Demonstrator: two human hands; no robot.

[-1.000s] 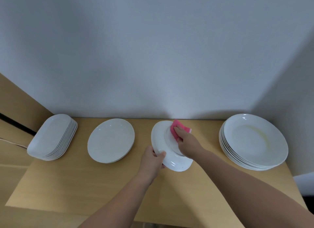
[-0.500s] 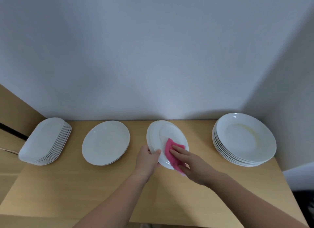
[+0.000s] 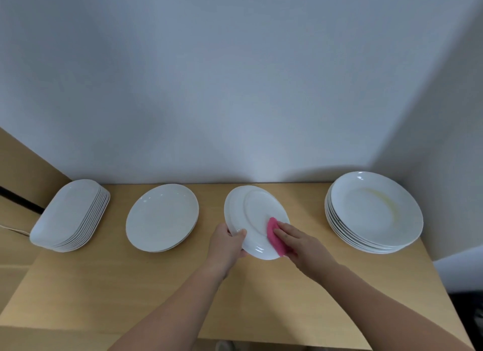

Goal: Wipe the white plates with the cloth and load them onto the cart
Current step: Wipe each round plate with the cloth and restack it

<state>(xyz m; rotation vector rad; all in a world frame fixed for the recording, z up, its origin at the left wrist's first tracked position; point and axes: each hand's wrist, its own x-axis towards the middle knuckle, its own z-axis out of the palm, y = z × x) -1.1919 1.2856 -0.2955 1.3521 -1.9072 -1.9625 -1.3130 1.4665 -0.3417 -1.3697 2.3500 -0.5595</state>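
My left hand (image 3: 226,242) grips the lower left rim of a white round plate (image 3: 252,210), which is held tilted above the wooden table with its underside facing me. My right hand (image 3: 300,242) presses a pink cloth (image 3: 274,234) against the plate's lower right part. A stack of several round white plates (image 3: 373,212) stands at the right; the top one has a faint yellowish stain. A low stack of round plates (image 3: 162,217) lies left of the held plate.
A stack of several oblong white dishes (image 3: 70,216) leans at the far left of the wooden table (image 3: 130,285). A grey wall runs right behind the table and closes the corner on the right. A cable shows at the left edge.
The pink cloth and my right hand have moved from the plate's upper edge down to its lower right part. My left hand keeps its hold on the rim; the view has shifted slightly.
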